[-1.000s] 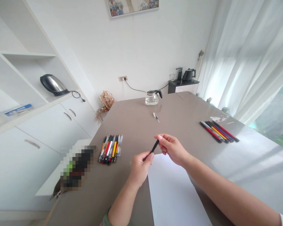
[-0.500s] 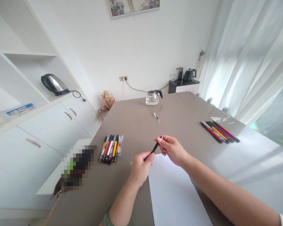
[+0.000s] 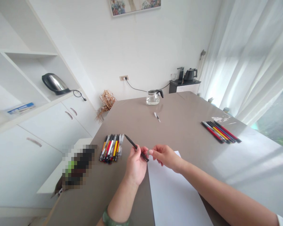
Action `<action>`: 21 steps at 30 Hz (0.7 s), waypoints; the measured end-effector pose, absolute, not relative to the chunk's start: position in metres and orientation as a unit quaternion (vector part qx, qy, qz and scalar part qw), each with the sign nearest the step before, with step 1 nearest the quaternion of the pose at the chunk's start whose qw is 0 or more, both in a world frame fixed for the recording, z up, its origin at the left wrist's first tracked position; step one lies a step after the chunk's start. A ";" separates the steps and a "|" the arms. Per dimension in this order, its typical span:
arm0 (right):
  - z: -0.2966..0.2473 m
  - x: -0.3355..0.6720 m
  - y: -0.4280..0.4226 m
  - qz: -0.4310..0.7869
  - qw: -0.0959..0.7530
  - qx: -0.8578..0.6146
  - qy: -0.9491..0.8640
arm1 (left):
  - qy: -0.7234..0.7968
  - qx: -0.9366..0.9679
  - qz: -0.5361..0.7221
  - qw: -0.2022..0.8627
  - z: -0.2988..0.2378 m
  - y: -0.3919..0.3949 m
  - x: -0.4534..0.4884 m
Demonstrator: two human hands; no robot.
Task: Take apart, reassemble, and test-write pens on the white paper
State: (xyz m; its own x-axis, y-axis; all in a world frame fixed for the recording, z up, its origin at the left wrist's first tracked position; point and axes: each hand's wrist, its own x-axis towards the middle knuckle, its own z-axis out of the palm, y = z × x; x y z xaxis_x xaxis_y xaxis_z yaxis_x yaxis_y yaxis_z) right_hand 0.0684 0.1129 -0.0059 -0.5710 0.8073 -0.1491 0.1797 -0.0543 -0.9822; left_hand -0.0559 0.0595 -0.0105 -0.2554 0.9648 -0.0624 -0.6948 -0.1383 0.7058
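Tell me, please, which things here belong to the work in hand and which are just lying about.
Seemingly in use:
- black pen, in the left hand
- paper, below the right hand
- probably the left pens and right pens

Seemingly just about:
- glass pot
- metal kettle
- black kettle

The pen [image 3: 131, 142] has swung round: its slant, once rising to the right, now rises to the left, one end near the left-hand bundle [image 3: 111, 149]. The left hand [image 3: 136, 166] has rolled palm-up, pen across its fingers. The right hand [image 3: 165, 157] has left the pen's upper end and dropped lower, covering more of the paper [image 3: 175, 197].
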 end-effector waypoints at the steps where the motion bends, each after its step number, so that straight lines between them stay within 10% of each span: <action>1: -0.007 0.067 0.111 0.626 0.237 -0.374 -0.642 | 0.317 0.203 0.730 0.570 -0.011 0.060 -0.056; 10: -0.004 0.061 0.102 0.681 0.304 -0.319 -0.584 | 0.360 0.293 0.673 0.576 -0.006 0.055 -0.050; 21: 0.028 0.104 0.157 0.588 0.609 -0.304 -0.437 | 0.501 0.682 0.386 0.366 -0.003 0.045 -0.045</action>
State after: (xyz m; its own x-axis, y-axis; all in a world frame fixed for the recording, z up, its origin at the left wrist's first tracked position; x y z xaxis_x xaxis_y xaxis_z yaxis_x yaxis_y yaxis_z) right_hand 0.1044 0.1567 0.0284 -0.0741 0.9818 0.1746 -0.4506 0.1232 -0.8842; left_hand -0.0452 0.0447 -0.0030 0.1992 0.9667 0.1606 0.4013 -0.2299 0.8866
